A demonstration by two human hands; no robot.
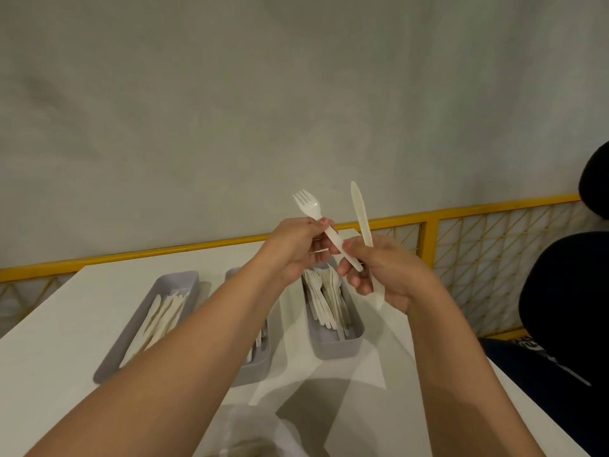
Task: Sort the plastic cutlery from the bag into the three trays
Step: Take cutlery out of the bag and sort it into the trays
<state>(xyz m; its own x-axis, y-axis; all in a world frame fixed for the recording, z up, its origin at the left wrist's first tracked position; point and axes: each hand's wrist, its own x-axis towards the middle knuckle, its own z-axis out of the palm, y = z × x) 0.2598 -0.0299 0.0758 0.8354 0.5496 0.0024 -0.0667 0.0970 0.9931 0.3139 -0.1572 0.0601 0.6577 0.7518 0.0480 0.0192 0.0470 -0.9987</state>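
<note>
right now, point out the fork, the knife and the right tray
fork (309,207), head view, at the base of its tines
knife (359,206), head view, mid blade
right tray (336,349), head view, on its near wall

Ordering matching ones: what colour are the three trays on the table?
Grey, clearest in the head view on the right tray.

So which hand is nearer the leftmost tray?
Left. The left hand is raised to the right of the leftmost tray, pinching a fork; the right hand is farther right still, gripping a knife.
</note>
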